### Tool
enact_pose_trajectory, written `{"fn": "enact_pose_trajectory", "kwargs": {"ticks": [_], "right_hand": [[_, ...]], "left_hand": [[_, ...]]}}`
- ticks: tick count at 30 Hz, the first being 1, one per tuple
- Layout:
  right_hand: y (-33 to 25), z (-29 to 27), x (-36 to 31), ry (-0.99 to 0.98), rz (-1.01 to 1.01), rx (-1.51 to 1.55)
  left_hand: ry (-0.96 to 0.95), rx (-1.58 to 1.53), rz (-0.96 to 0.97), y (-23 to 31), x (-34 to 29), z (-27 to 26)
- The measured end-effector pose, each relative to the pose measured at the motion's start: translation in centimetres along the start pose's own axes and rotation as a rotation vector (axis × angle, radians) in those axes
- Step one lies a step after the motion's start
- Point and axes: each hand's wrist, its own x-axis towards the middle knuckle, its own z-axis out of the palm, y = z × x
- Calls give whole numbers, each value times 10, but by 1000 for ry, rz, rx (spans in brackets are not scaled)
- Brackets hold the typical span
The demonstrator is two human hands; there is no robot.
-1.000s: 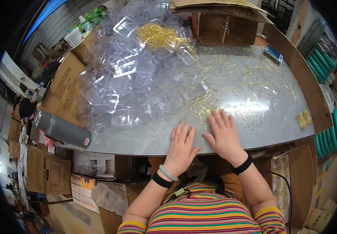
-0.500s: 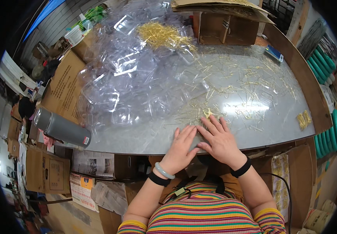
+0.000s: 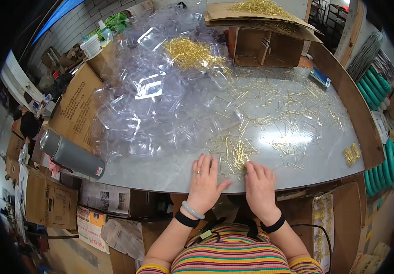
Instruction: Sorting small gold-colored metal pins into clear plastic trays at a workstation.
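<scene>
My left hand (image 3: 204,179) lies on the grey tabletop with its fingers stretched forward and its thumb out to the side; nothing is in it. A ring, a pale bangle and a black wristband are on that arm. My right hand (image 3: 260,186) rests near the table's front edge, fingers close together and slightly bent, thumb mostly hidden. Between and just beyond the hands lies a loose heap of thin gold wire hooks (image 3: 236,154); the right fingertips are at its near right side. More gold wire pieces (image 3: 292,107) are scattered over the table's right half.
A large heap of clear plastic packs (image 3: 160,109) covers the left, with a gold wire pile (image 3: 192,54) on top. A grey bottle (image 3: 71,153) leans at the left edge. Gold bundles (image 3: 351,154) lie right; a cardboard box (image 3: 267,45) and small blue box (image 3: 319,76) stand behind.
Both hands have drawn back toward the table's front edge and moved apart. The wire heap formerly under the fingertips now shows between them, larger and nearer. The view has shifted slightly.
</scene>
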Motion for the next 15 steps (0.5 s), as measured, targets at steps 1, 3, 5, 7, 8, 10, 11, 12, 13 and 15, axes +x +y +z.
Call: {"fn": "enact_pose_trajectory", "kwargs": {"ticks": [1,3,5,7,8,10,11,12,13,15], "right_hand": [[-3,0,0,-27,-44,28],[-9,-4,2,-79,-136,87],[-3,-10,3,-133,-207,157],[8,-17,9,-181,-267,208],[16,-15,12,-196,-325,200],[26,-12,19,-252,-351,241],[29,-11,19,-280,-363,262],[31,-10,19,-279,-331,305],[32,-10,17,-277,-298,347],[33,-13,16,-222,-222,338]], "left_hand": [[-12,0,26,3,2,-1],[-32,4,75,5,3,-3],[-53,-7,87,3,4,-4],[-77,-26,103,1,6,-4],[-91,-40,113,0,8,-4],[-114,-46,138,3,13,-3],[-124,-32,147,6,15,-3],[-129,-17,154,9,17,-2],[-109,-22,158,10,18,1],[-74,-31,161,10,18,6]]}}
